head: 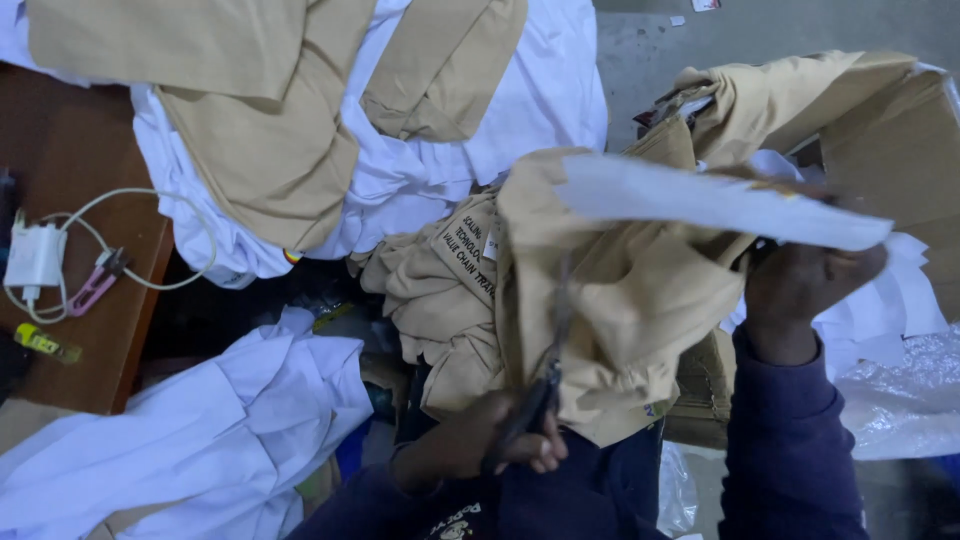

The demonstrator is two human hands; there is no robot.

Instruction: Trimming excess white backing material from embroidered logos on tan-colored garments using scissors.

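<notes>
Now scissors (pixel 545 375) upright, tips up.

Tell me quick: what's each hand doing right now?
Left hand: closed on dark scissors.
Right hand: closed, holding up the tan garment by its white-lined edge.

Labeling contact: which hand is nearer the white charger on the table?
Left. The left hand, gripping scissors, sits lower centre; the right hand holds tan cloth far right. Charger lies far left.

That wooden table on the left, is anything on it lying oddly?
A white charger lies on the wooden table with its cable in loose loops, and small pink snips sit tangled among them. Nothing looks damaged.
</notes>
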